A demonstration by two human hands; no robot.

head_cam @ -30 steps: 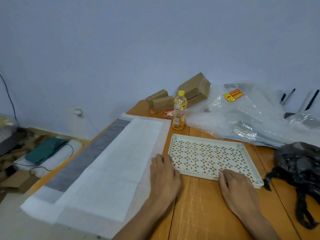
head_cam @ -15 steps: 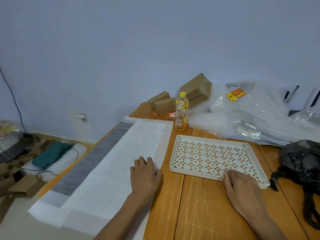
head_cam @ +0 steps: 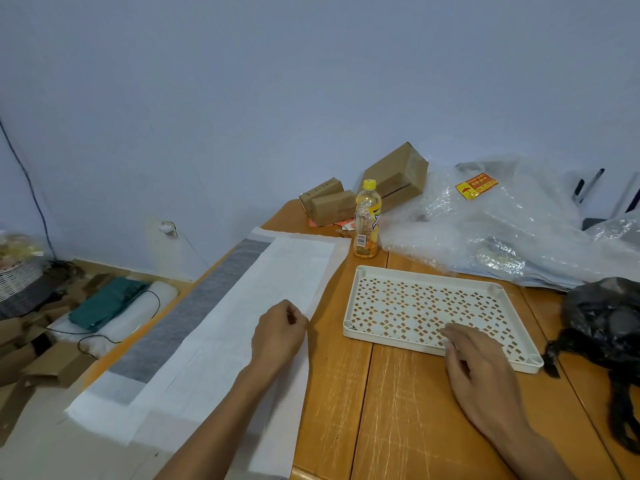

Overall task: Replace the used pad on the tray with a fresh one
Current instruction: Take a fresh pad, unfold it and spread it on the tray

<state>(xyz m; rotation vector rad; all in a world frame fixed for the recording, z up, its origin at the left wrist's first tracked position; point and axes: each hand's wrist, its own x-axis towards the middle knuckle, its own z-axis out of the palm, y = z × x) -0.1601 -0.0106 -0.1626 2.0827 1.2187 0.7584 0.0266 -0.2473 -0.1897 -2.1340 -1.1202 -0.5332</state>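
Note:
A large white pad (head_cam: 273, 271) with a grey strip along its left side lies flat on the left part of the wooden table (head_cam: 391, 410) and overhangs the table's left edge. My left hand (head_cam: 280, 336) sits on the pad's right edge, fingers curled and pinching that edge. To the right stands a cream perforated tray (head_cam: 429, 276) with no pad in it. My right hand (head_cam: 481, 368) rests with relaxed, spread fingers on the tray's near rim.
A yellow-capped bottle (head_cam: 367, 220) stands just behind the tray's far left corner. Cardboard boxes (head_cam: 394, 174) and bubble wrap (head_cam: 502, 230) fill the back of the table. A black plastic bag (head_cam: 602, 323) lies right of the tray. Clutter covers the floor at left.
My left hand slid from the tray's near left corner onto the pad, then its flat fingers curled at the pad's right edge. My right hand stayed on the tray's near rim.

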